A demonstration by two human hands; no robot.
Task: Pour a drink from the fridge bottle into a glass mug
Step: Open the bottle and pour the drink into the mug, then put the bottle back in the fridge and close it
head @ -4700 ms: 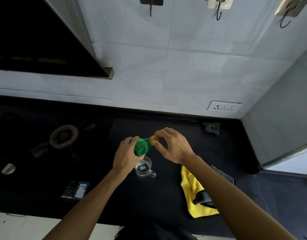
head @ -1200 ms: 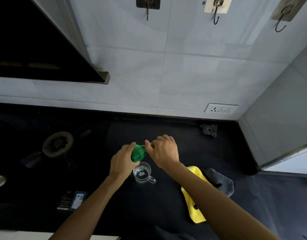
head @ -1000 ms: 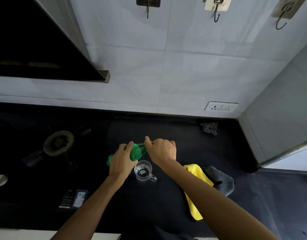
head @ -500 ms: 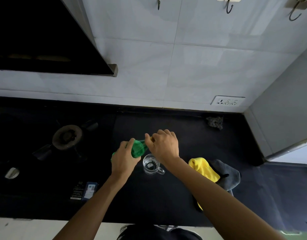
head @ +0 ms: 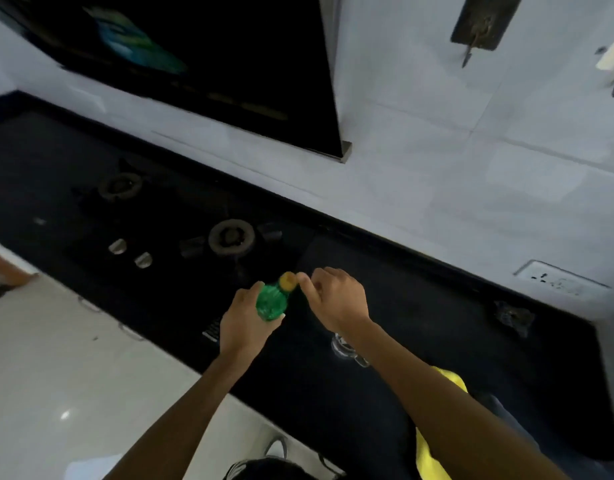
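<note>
there, left hand (head: 241,325) grips bottle (head: 271,302); right hand (head: 336,299) beside cap (head: 287,281)

Head camera looks steeply down, tilted, over the counter (head: 419,299).

mug (head: 347,349) right of stove (head: 229,237)

Left hand (head: 241,325) grips green bottle (head: 270,303); right hand (head: 336,299) seemingly touches its cap (head: 287,281).
</note>
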